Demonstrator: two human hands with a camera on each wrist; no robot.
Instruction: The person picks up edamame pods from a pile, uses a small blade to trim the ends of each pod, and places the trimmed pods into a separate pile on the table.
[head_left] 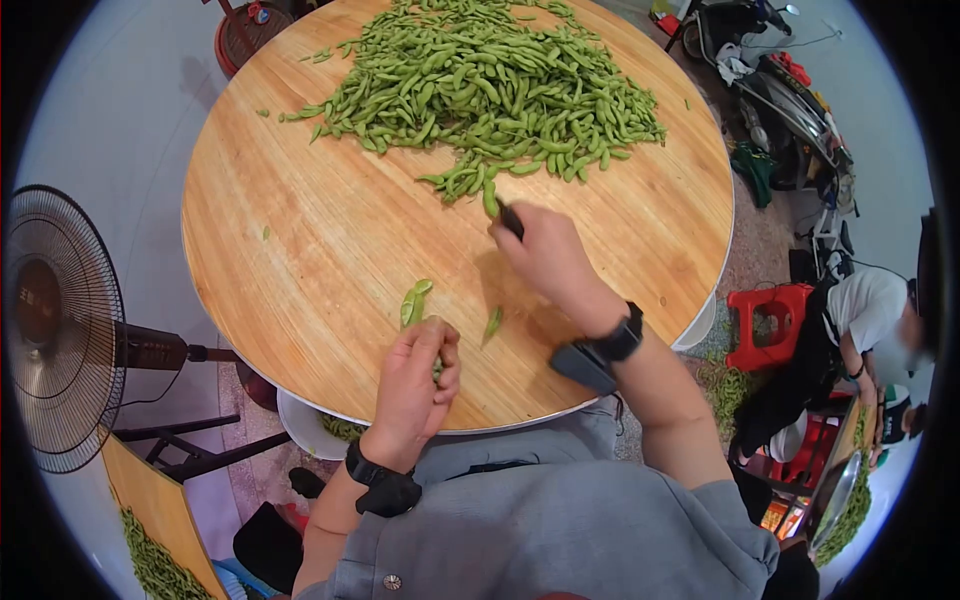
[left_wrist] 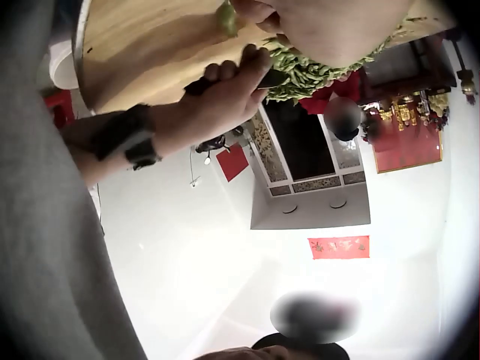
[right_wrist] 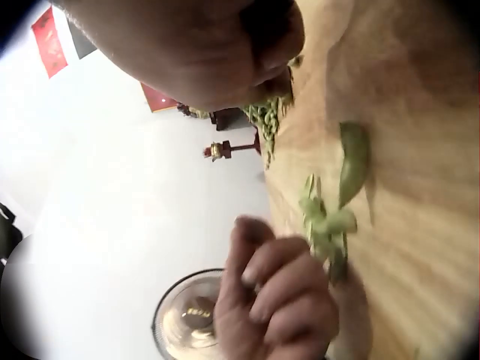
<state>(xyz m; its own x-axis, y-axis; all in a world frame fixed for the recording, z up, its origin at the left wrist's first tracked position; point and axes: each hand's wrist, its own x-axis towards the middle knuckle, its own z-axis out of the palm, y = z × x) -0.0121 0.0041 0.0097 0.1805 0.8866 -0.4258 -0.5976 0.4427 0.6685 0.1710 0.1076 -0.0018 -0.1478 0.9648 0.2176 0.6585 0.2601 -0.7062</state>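
My left hand (head_left: 412, 385) is curled over the near part of the table, with shelled green beans (head_left: 437, 368) showing between its fingers. Just past its fingertips lie pale, opened pods (head_left: 414, 303). A single pod (head_left: 494, 322) rests to their right. My right hand (head_left: 552, 255) grips a dark-handled tool (head_left: 511, 219) beside a green pod (head_left: 490, 199) at the heap's near edge. In the left wrist view, a blade (left_wrist: 274, 79) shows by the right hand (left_wrist: 232, 94). The right wrist view has the left hand (right_wrist: 281, 300) with fingers curled, near the pods (right_wrist: 326, 225).
A big heap of green pods (head_left: 480, 85) covers the far part of the round wooden table (head_left: 300, 220). A fan (head_left: 65, 320) stands at the left. At the right are a red stool (head_left: 765, 325), a motorbike (head_left: 790, 100) and a seated person (head_left: 860, 320).
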